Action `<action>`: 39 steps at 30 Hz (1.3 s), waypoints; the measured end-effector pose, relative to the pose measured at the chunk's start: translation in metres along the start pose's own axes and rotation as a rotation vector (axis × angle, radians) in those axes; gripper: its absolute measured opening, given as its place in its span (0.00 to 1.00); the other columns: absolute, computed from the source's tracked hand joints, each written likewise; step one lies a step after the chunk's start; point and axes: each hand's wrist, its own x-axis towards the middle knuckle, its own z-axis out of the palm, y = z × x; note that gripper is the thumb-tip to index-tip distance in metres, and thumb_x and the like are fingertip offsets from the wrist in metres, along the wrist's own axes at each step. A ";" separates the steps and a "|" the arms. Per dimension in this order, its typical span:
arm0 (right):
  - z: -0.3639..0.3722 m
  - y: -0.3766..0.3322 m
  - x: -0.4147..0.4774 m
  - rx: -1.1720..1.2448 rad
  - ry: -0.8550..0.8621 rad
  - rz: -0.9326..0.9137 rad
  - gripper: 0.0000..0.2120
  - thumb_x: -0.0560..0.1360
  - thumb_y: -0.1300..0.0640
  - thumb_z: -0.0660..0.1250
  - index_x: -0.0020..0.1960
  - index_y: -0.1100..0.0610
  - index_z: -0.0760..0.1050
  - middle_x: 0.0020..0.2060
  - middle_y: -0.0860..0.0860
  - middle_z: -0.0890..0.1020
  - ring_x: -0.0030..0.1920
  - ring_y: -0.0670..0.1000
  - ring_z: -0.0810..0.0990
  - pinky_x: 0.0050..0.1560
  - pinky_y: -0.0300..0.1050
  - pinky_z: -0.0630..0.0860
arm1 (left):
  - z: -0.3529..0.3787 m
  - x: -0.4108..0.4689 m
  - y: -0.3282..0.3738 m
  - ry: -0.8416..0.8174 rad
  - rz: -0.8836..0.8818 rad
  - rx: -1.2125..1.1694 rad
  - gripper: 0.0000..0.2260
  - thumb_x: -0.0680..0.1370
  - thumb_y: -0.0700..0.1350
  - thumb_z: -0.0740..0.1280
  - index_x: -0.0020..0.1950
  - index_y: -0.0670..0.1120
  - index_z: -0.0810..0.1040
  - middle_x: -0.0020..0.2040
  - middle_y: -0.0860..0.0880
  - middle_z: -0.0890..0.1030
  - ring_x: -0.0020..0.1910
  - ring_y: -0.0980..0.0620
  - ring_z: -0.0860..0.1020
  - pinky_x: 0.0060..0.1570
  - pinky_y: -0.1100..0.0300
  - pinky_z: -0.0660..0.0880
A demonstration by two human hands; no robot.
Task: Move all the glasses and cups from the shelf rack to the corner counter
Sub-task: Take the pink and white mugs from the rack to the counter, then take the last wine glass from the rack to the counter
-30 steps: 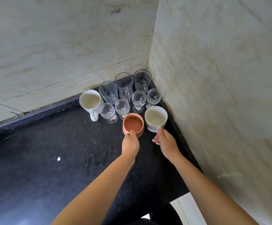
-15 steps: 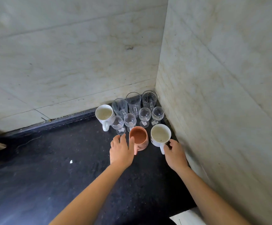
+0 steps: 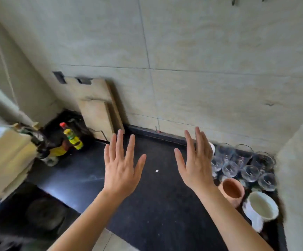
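At the far left edge there is a pale stack (image 3: 5, 160), too blurred to tell what it is made of. Just to the right of it, in the left corner of the black counter (image 3: 147, 214), stands a bottle (image 3: 72, 137) with a red cap and a yellow label. Dark and yellow items are crowded around it, and they are too blurred to name. Behind the bottle two wooden boards (image 3: 96, 107) lean upright against the tiled wall (image 3: 201, 69).

The left hand (image 3: 121, 169) is above the middle of the counter with its back toward the camera. Its fingers are straight and spread, and it holds nothing. Between the two hands a small white speck (image 3: 156, 171) lies on the dark surface. The right hand (image 3: 197, 165) has the same posture: flat, with the fingers extended, empty, and apart from the cups.

Right of this hand, in the corner of the counter where two walls meet, the glasses (image 3: 237, 165) stand upright in a tight group. A second white mug (image 3: 212, 148) is mostly hidden behind the fingers of the right hand. In front of the glasses is the terracotta cup (image 3: 233, 190). Just beside it, nearer to the camera, is the white mug (image 3: 262, 208) with its handle toward the camera.
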 end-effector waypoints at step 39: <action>0.308 -1.084 -0.425 0.855 -0.482 -1.432 0.33 0.78 0.42 0.63 0.79 0.54 0.62 0.80 0.59 0.55 0.79 0.61 0.57 0.74 0.66 0.61 | -0.480 -0.678 -0.722 0.316 -1.366 0.781 0.34 0.79 0.65 0.49 0.80 0.47 0.59 0.81 0.42 0.50 0.80 0.43 0.45 0.75 0.36 0.47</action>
